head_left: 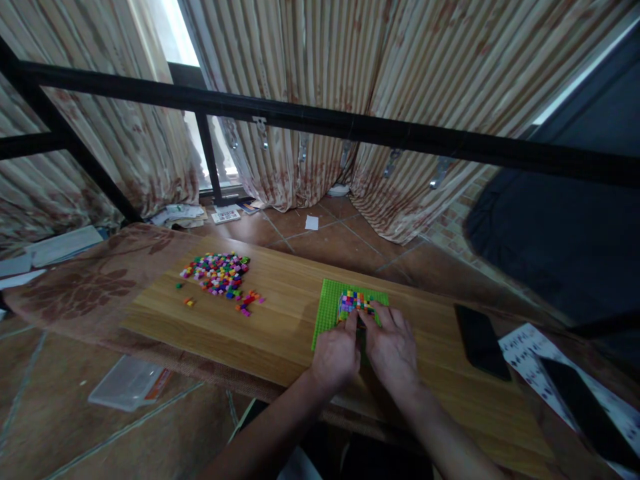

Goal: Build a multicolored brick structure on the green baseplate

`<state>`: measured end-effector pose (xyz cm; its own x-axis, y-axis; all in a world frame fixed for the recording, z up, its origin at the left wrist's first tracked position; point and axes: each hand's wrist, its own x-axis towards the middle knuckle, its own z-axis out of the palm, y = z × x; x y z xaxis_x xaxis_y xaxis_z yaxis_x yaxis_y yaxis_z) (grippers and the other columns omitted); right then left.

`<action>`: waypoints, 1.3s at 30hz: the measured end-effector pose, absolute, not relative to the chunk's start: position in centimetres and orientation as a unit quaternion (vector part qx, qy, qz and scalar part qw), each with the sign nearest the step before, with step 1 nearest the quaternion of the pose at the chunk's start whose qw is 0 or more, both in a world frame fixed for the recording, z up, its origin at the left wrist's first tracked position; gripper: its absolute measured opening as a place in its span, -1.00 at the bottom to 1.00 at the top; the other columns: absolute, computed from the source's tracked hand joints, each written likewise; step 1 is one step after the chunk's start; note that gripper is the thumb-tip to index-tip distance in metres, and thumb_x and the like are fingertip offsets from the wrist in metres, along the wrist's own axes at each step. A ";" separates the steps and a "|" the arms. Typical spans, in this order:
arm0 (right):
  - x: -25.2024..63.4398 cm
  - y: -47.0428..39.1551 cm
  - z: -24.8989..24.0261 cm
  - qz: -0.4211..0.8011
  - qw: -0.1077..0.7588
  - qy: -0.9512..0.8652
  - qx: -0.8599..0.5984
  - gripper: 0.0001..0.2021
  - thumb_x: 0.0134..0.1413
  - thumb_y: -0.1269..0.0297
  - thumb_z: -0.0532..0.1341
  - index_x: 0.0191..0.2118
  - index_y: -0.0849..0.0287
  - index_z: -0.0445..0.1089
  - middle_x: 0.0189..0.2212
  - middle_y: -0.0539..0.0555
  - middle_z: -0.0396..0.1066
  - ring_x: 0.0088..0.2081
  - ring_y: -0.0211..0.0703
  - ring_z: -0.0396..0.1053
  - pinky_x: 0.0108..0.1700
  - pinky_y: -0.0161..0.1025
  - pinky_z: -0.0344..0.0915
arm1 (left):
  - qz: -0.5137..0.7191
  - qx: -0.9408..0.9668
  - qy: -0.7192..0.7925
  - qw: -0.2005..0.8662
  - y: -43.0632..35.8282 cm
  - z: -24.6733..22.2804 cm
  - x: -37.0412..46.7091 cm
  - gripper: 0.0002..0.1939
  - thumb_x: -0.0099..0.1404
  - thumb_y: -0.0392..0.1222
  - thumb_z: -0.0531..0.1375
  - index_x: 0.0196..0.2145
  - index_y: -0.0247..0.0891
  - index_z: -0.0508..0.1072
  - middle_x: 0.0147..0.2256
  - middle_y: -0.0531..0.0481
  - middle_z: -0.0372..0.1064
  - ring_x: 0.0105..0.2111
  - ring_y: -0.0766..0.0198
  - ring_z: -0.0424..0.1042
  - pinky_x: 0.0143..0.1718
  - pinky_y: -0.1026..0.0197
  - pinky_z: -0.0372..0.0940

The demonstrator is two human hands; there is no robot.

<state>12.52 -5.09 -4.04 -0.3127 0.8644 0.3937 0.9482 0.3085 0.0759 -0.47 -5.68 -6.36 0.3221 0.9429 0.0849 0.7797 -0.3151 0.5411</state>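
Note:
A green studded baseplate point(325, 310) lies on the wooden board with a block of small multicoloured building bricks point(353, 301) built up on it. My left hand point(336, 353) is closed at the near side of the bricks, its index fingertip touching them. Beside it, my right hand point(393, 343) curls over the right part of the bricks, with its fingertips against them. The two index fingers nearly meet at the near edge. My hands cover the near right part of the baseplate, and any single brick between the fingertips is hidden.
A pile of loose bricks point(220, 272) lies on the left of the wooden board point(285, 320), with several strays near it. To the right are a black phone point(483, 341), a printed sheet point(530, 347) and another dark object point(585, 403). A clear plastic lid point(125, 383) rests on the floor.

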 end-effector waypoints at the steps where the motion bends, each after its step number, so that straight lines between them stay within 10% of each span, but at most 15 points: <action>1: 12.4 -5.0 -3.8 -0.153 0.134 -0.797 -0.568 -0.70 0.13 0.50 0.09 -0.09 0.17 0.48 0.00 0.20 0.39 -0.06 0.08 0.24 -0.11 -0.06 0.19 | 0.195 0.790 0.546 0.201 -5.7 -6.3 -0.4 -0.32 0.21 -0.32 0.02 0.28 -0.40 -0.02 -0.03 -0.29 0.42 -0.13 0.05 0.49 -0.13 0.09 0.37; 21: 11.8 -4.6 -3.5 -0.191 0.100 -0.817 -0.535 -0.72 0.14 0.50 0.06 -0.13 0.23 0.48 -0.08 0.23 0.44 -0.08 0.08 0.26 -0.14 -0.05 0.20 | 0.208 0.790 0.544 0.194 -5.3 -6.1 -0.3 -0.33 0.17 -0.34 0.03 0.25 -0.42 0.02 -0.12 -0.26 0.48 -0.21 0.07 0.51 -0.19 0.12 0.39; 32: 14.0 -8.2 -4.8 -0.079 0.346 -0.738 -0.574 -0.70 0.22 0.38 0.02 -0.05 0.15 0.44 -0.12 0.16 0.45 -0.10 -0.05 0.34 -0.06 -0.07 0.32 | 0.269 0.705 0.630 0.182 -6.7 -6.3 -7.0 -0.54 0.35 -0.16 0.00 0.19 -0.24 0.17 -0.30 -0.04 0.51 -0.31 0.18 0.51 -0.23 0.17 0.36; 39: 12.0 -12.9 -8.7 0.006 0.352 -0.753 -0.556 -0.75 0.23 0.39 0.04 -0.11 0.11 0.44 -0.17 0.10 0.49 -0.15 -0.11 0.44 -0.09 -0.12 0.39 | 0.304 0.624 0.720 -0.004 -4.9 -8.7 -16.7 -0.66 0.32 -0.15 0.06 0.01 -0.27 0.35 -0.02 -0.21 0.36 -0.03 0.02 0.37 -0.08 0.03 0.33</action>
<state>11.98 -12.90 -8.68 -0.1337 0.8413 0.5238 0.8332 0.3816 -0.4002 -16.70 -4.90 -8.73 -0.2211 0.8958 0.3856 0.9011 0.0364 0.4322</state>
